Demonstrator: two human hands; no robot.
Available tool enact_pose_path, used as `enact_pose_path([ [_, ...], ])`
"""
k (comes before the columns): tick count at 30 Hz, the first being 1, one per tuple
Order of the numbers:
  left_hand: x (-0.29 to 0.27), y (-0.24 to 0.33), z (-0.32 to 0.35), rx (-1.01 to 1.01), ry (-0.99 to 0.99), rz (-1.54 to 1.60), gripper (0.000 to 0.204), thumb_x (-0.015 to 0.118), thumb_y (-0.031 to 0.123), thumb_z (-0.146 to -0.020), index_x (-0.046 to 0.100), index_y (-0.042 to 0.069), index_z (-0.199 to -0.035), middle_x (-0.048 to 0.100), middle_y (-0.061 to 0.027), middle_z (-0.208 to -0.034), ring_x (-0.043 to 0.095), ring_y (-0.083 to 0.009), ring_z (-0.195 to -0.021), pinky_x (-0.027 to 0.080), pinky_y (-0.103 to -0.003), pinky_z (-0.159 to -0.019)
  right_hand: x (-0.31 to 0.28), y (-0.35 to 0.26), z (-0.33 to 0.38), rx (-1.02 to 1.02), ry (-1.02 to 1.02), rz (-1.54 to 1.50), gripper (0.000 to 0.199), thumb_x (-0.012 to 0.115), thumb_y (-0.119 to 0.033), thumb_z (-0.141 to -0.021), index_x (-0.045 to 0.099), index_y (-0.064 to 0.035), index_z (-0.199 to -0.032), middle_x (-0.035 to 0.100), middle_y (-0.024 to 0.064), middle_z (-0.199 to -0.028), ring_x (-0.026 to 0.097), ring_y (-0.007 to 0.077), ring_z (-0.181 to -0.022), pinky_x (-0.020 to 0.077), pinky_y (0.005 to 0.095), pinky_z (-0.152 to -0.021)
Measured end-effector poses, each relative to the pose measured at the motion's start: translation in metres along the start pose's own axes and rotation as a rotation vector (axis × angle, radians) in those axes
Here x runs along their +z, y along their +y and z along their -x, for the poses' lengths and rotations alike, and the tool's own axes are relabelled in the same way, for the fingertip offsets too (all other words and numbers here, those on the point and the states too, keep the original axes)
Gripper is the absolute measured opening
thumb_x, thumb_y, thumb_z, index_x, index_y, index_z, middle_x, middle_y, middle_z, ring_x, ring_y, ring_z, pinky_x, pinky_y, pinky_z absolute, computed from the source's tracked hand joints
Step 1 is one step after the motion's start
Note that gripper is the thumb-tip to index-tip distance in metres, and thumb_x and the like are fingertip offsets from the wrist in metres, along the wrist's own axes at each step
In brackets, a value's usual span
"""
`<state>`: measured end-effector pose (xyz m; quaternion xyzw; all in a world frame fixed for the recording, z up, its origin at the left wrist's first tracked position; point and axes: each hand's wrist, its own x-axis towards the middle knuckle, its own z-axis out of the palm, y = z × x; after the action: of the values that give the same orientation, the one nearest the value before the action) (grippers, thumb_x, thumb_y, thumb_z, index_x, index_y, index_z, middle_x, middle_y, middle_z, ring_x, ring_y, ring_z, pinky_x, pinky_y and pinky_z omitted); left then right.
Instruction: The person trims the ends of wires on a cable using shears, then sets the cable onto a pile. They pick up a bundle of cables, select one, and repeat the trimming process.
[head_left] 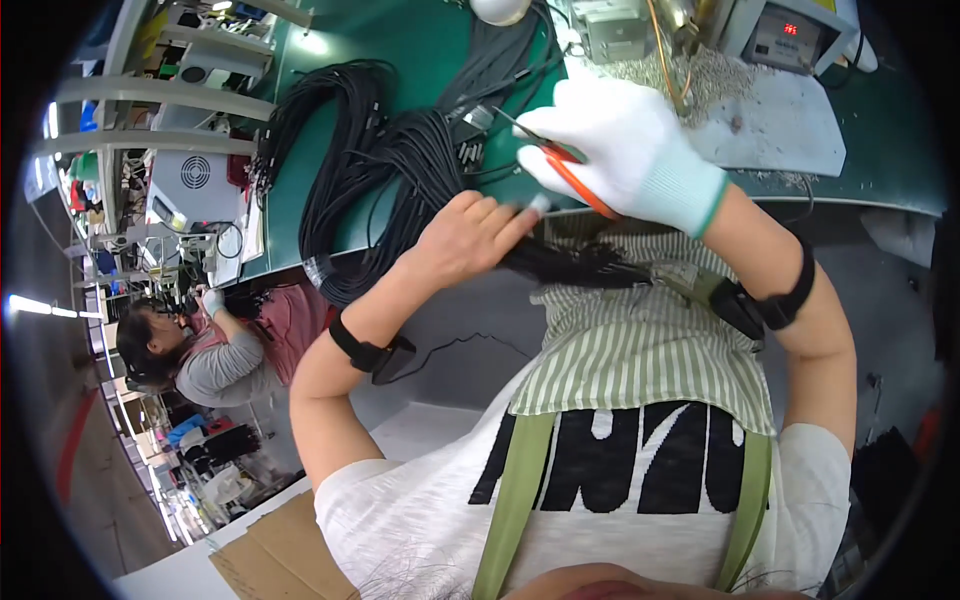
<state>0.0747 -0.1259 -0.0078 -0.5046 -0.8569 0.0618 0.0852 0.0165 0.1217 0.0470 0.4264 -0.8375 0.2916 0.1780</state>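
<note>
Right hand (635,140) holds orange-handled scissors (578,185) over bench edge (870,197)

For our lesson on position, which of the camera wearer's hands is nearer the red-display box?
Right: the gloved right hand is below and left of the box in the picture; the left hand lies farther left and lower.
</note>
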Motion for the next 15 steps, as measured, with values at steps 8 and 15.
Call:
enact_pose_path([
  [8, 0.002, -0.043, 0.105, -0.626, 1.244, 1.153, 0.02, 0.058, 0.019, -0.087, 0.065, 0.002, -0.096, 0.059, -0.0017, -0.069, 0.058, -0.0169, -0.064, 0.043, -0.03, -0.058, 0.05, 0.035, -0.058, 0.15, 0.2, -0.333, 0.018, 0.064, -0.022, -0.086, 0.063, -0.0055, -0.092, 0.061, 0.0096, -0.086, 0.059, 0.0234, -0.077, 0.047, 0.031, -0.071],
  [15, -0.019, -0.104, 0.132, -1.313, 1.658, 1.128, 0.04, 0.046, 0.037, -0.096, 0.056, 0.002, -0.113, 0.066, -0.0099, -0.096, 0.063, -0.0198, -0.09, 0.048, -0.03, -0.079, 0.032, 0.02, -0.02, 0.244, 0.091, -0.484, 0.019, 0.063, -0.021, -0.088, 0.061, -0.0024, -0.093, 0.061, 0.0088, -0.088, 0.06, 0.0183, -0.078, 0.0463, 0.0292, -0.073],
])
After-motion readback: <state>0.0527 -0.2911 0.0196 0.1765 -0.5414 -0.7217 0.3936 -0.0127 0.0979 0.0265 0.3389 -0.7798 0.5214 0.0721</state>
